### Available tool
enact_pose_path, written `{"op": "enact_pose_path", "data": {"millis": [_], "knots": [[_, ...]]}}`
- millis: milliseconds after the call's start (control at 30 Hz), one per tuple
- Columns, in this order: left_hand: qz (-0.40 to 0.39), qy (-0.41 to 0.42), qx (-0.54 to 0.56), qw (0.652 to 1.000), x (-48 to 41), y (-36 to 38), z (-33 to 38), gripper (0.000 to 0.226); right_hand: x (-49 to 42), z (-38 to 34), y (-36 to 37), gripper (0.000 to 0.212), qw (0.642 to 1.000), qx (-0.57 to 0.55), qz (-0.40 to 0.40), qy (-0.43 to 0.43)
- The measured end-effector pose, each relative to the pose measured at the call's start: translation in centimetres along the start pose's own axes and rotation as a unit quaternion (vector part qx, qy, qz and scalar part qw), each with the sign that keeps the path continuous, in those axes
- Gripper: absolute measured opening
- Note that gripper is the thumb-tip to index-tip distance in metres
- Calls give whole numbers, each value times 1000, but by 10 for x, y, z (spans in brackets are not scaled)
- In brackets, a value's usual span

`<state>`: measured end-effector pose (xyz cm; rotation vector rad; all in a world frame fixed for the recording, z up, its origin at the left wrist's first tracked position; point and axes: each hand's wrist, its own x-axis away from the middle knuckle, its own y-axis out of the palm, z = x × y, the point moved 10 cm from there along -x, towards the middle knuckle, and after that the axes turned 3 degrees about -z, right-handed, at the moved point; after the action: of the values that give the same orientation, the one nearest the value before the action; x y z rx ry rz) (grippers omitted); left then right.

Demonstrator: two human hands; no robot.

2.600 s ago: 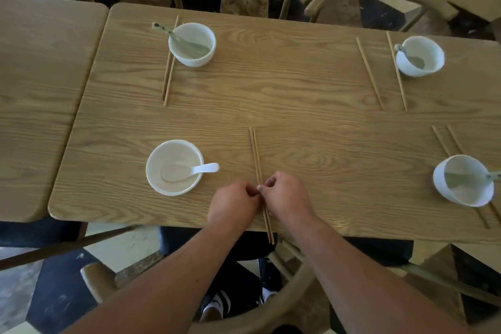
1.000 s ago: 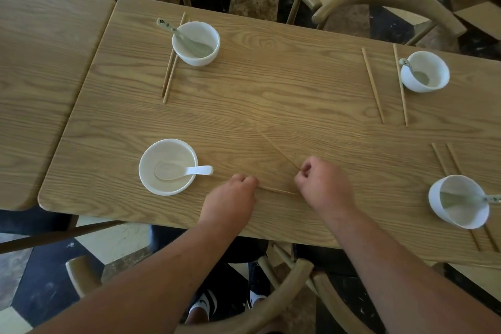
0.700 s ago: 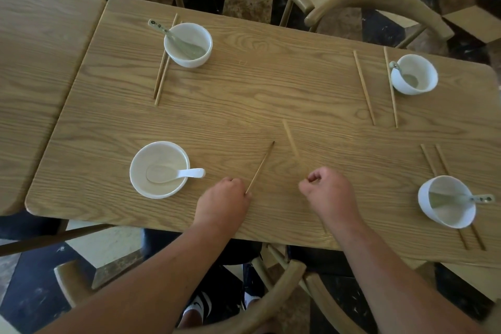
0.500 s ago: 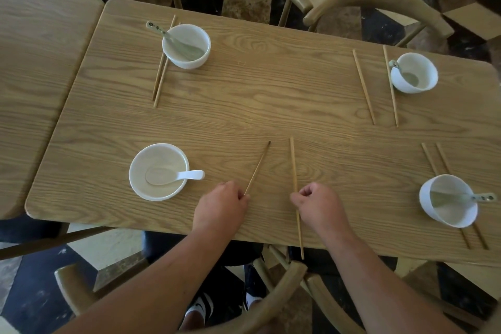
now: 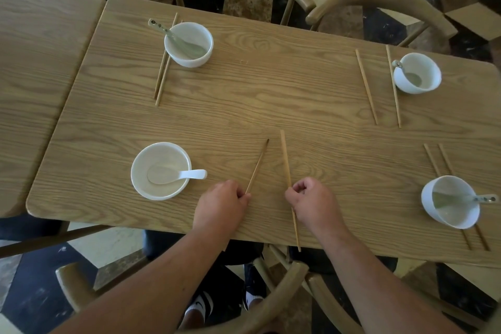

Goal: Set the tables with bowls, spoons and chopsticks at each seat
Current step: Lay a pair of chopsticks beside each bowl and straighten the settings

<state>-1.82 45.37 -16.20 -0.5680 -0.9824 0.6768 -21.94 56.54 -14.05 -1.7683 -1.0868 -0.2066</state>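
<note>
Presently, at the near seat:
- Bowl [image 5: 160, 171] with spoon [image 5: 193, 174]: set on the table [image 5: 244, 106].
- Left hand [image 5: 221, 205]: fingers curled, pinching the lower end of the left chopstick [image 5: 257, 164], which lies slanted.
- Right chopstick [image 5: 287, 171]: its lower end overhangs the near edge.
- Right hand [image 5: 314, 203]: fingers curled round the right chopstick's middle.
- Risk: if released with this overhang, the right chopstick could tip to the floor.
</note>
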Motion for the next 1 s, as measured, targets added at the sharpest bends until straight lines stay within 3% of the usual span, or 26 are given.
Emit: {"op": "enact_pose_path", "data": {"millis": [133,233,433,533,633,867,1000], "knots": [[6,-8,9,1000,1,-3,-3,23,2,-26,-14,6,995,2,44,-88],[16,-26,19,999,5,-6,-11,24,5,-54,-19,4,974,117,62,-184],[13,-89,134,987,12,-9,-34,20,4,-89,8,9,874,344,27,-343],[20,-106,195,975,14,-8,-39,20,-2,-94,15,9,839,379,20,-389],[6,-89,147,985,9,-10,-35,19,-14,-99,14,22,818,398,30,-414],[-16,-80,127,989,6,-9,-33,17,-17,-86,19,16,803,427,5,-416],[-8,-84,122,989,5,-7,-34,17,-14,-86,28,11,864,360,19,-352]]}}
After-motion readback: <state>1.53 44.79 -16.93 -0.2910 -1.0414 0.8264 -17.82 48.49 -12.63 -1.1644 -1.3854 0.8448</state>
